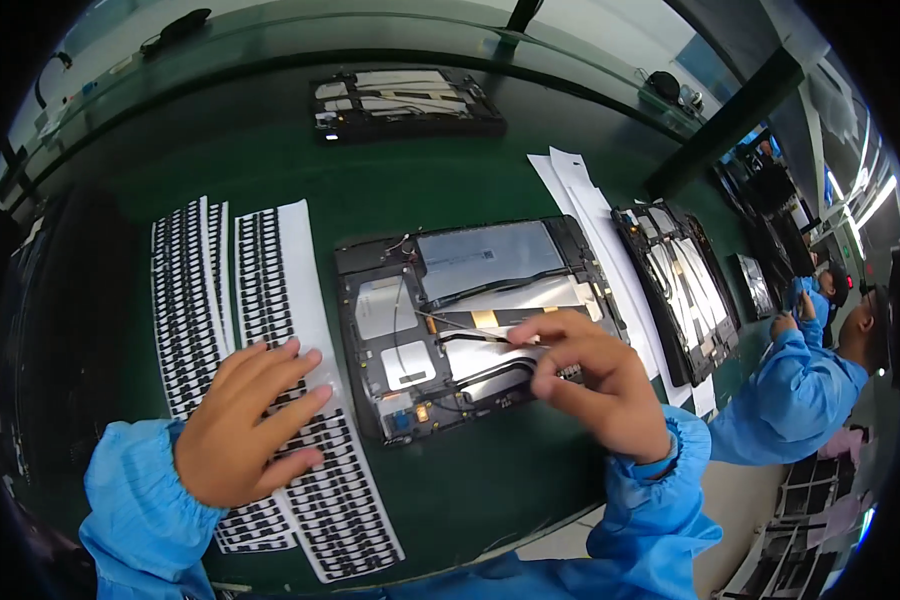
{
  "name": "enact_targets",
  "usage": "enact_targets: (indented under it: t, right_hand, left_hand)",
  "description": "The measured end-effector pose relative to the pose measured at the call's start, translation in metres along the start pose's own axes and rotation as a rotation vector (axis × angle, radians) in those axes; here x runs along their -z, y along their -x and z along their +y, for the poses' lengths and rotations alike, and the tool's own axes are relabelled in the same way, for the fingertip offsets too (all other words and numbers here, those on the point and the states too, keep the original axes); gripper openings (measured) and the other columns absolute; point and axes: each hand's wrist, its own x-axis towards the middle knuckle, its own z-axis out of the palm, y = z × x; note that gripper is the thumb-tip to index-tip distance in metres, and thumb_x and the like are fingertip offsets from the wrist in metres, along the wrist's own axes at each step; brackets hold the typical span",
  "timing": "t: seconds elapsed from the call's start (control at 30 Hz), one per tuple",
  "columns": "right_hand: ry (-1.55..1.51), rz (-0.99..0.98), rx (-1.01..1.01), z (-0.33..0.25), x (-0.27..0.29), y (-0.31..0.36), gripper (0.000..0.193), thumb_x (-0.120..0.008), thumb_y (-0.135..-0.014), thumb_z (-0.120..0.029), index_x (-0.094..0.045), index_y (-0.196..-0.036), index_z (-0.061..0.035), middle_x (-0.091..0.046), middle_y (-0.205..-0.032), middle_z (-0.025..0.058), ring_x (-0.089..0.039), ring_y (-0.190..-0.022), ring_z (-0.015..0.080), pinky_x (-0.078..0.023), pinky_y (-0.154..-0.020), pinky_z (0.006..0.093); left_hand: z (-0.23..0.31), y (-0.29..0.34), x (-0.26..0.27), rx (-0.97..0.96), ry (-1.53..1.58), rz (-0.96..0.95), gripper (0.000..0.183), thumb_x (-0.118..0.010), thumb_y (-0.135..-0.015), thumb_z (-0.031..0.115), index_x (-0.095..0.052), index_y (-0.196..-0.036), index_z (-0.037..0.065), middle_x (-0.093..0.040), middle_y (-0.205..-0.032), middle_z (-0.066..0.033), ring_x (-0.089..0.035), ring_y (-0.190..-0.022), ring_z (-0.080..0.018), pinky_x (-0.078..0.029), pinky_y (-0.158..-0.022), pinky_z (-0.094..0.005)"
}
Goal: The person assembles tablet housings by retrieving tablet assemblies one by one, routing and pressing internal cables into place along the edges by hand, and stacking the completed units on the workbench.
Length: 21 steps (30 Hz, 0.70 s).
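An opened tablet-like device (pixel 485 255) lies in front of me, its silver plates, cables and boards exposed. My right hand (pixel 610 385) pinches a pair of tweezers (pixel 470 337) between thumb and fingers. The tips point left over the middle of the device; whether they touch it or grip anything is too small to make out. To the left, my left hand (pixel 255 425) rests, fingers spread, on white sheets (pixel 345 510) covered with rows of small black stickers. Another strip of these stickers (pixel 185 310) lies at the far left of that group, partly under the hand.
At the back of the green table (pixel 220 165) sits a stack of similar devices (pixel 410 105). More opened devices (pixel 678 290) lie on the right, beside long white paper strips (pixel 600 225). A dark post (pixel 725 125) rises there. A co-worker in blue (pixel 800 390) is at the right.
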Motion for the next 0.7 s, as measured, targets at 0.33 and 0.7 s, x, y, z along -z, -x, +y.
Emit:
enact_targets:
  t: [0.33,0.7]
  right_hand:
    - [0.174,-0.063,0.112,0.015,-0.006,-0.008,0.006,-0.059,-0.065,0.001,-0.058,-0.070,-0.0002,-0.051,-0.116,0.0168,-0.044,-0.107,0.0290,-0.034,-0.092,0.0386]
    - [0.231,-0.041,0.128,0.016,-0.009,-0.004,0.006,-0.060,-0.064,-0.001,-0.057,-0.069,-0.0018,-0.052,-0.114,0.0162,-0.045,-0.103,0.0283,-0.035,-0.087,0.0365]
  left_hand:
    - [0.025,-0.027,-0.010,-0.207,-0.042,-0.048,0.039,-0.072,-0.066,0.017,-0.060,-0.102,0.008,-0.056,-0.112,-0.0161,-0.052,-0.107,-0.0333,-0.040,-0.089,-0.0490]
    - [0.038,-0.040,-0.019,-0.285,-0.063,-0.041,0.027,-0.066,-0.073,0.019,-0.061,-0.098,0.008,-0.059,-0.107,-0.0120,-0.056,-0.101,-0.0292,-0.041,-0.089,-0.0452]
